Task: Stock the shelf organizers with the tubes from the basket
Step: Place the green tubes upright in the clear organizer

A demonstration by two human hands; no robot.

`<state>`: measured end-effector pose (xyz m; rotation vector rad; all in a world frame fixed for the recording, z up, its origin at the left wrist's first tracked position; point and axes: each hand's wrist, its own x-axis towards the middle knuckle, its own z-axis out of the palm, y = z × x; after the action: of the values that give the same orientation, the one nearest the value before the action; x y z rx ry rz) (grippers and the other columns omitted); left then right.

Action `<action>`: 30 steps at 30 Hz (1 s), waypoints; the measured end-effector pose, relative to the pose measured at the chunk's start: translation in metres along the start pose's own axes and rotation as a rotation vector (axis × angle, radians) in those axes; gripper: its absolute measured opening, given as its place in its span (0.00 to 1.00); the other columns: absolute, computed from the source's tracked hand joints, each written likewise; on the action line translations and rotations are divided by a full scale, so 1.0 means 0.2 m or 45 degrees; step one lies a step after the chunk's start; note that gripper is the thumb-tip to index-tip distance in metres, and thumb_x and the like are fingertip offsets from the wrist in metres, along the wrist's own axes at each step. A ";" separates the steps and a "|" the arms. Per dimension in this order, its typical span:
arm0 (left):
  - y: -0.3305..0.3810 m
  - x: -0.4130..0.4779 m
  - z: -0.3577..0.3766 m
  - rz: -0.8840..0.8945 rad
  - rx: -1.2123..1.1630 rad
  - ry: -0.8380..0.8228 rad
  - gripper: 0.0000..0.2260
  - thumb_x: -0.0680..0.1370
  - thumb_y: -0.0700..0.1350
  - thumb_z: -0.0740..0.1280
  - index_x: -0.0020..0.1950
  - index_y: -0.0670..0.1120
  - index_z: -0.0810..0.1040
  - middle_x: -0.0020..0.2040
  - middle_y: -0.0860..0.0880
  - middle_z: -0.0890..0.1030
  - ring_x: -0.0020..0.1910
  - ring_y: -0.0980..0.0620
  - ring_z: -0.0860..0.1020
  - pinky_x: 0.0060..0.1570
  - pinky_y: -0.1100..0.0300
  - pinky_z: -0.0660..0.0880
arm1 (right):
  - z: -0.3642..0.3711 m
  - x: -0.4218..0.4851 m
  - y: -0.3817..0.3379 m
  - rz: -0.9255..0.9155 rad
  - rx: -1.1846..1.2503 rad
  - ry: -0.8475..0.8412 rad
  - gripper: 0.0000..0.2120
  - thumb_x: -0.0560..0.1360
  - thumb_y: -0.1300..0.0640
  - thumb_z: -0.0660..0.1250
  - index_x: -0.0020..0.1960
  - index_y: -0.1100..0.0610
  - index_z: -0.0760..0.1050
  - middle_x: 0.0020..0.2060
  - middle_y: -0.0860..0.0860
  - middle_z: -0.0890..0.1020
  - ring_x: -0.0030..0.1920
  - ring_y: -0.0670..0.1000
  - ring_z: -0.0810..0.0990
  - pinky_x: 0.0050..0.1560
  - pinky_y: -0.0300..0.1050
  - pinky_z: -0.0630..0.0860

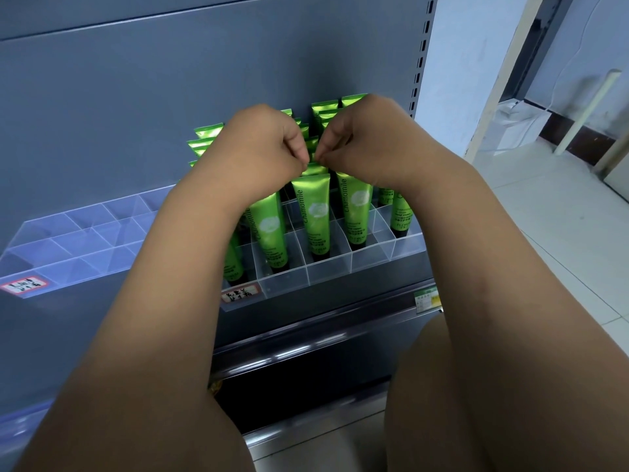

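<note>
Several green Chamomile tubes (312,212) stand cap-down in a clear divided organizer (326,267) on the grey shelf. My left hand (265,144) and my right hand (360,137) meet above the middle rows. Their curled fingertips pinch the crimped top edge of a green tube (315,170) that stands behind the front row. The hands hide much of the rear tubes. The basket is not in view.
A second clear organizer (68,247) with bare compartments sits to the left on the same shelf, with a red-framed label (23,284) on its front. The front row of the right organizer has bare cells. A lower shelf lip (306,349) juts out below. Tiled floor lies at right.
</note>
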<state>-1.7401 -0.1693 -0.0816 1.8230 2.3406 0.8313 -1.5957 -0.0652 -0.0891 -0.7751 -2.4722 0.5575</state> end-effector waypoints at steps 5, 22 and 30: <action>-0.01 0.01 -0.01 -0.004 -0.041 -0.015 0.09 0.74 0.39 0.75 0.39 0.54 0.83 0.40 0.55 0.83 0.43 0.50 0.82 0.48 0.58 0.78 | -0.01 -0.01 -0.01 0.020 0.013 -0.001 0.06 0.74 0.57 0.71 0.46 0.50 0.87 0.39 0.44 0.85 0.42 0.44 0.82 0.48 0.40 0.80; 0.05 -0.06 -0.07 0.000 0.008 0.133 0.04 0.74 0.42 0.72 0.45 0.50 0.85 0.45 0.50 0.86 0.48 0.48 0.83 0.53 0.50 0.79 | 0.04 -0.04 -0.08 -0.145 0.003 0.262 0.08 0.73 0.55 0.68 0.47 0.51 0.86 0.43 0.47 0.85 0.46 0.49 0.81 0.49 0.43 0.74; -0.01 -0.24 -0.15 0.033 0.251 0.476 0.17 0.78 0.54 0.63 0.62 0.49 0.81 0.60 0.48 0.82 0.64 0.43 0.76 0.62 0.52 0.73 | 0.18 -0.13 -0.24 -0.288 0.012 0.629 0.19 0.78 0.50 0.64 0.63 0.59 0.79 0.59 0.54 0.81 0.62 0.58 0.76 0.64 0.52 0.72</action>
<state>-1.7386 -0.2244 -0.0690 1.9162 2.7151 1.0613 -1.6164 -0.1252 -0.1015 -0.5393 -2.0577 0.2545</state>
